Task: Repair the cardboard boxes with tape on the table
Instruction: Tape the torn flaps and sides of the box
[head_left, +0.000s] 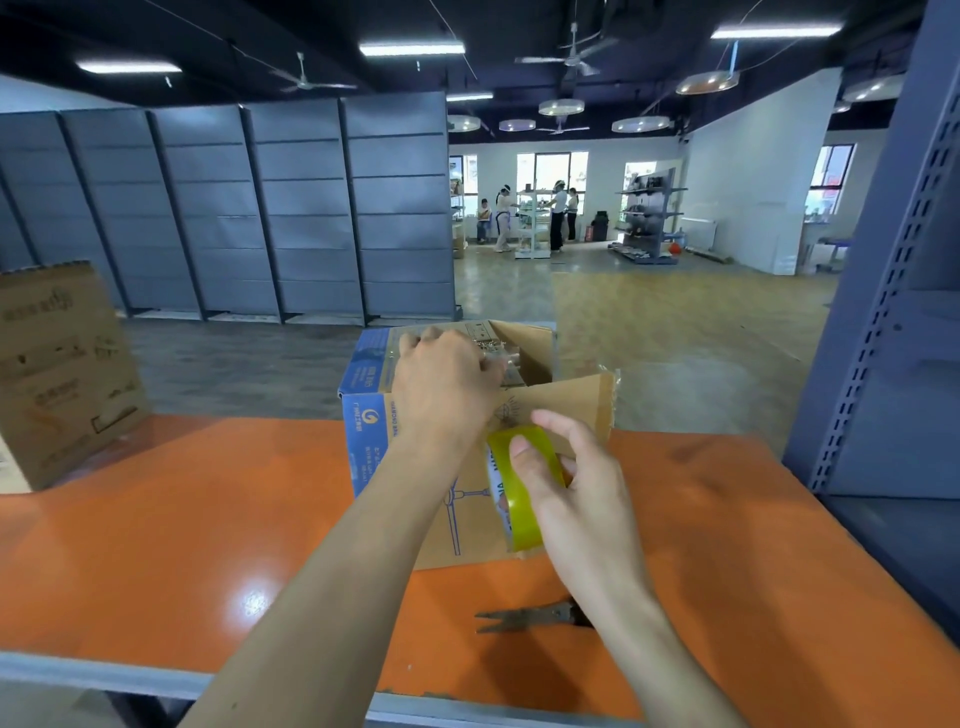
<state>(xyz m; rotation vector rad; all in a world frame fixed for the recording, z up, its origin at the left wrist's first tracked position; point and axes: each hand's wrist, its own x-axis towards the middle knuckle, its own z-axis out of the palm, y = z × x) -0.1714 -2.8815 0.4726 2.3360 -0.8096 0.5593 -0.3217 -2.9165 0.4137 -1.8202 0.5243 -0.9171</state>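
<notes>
A brown cardboard box (470, 525) with blue printed sides stands on the orange table (171, 519), its top flaps open. My left hand (441, 384) lies over the box's top near edge with its fingers curled on the front flap. My right hand (566, 483) grips a roll of yellow-green tape (511, 493) held against the box's front face. A stretch of clear tape hangs along the right edge of the raised flap (605, 405).
Dark scissors (524, 618) lie on the table in front of the box, partly under my right forearm. A second cardboard box (62, 374) stands at the table's far left. A grey metal shelf upright (878, 312) rises on the right.
</notes>
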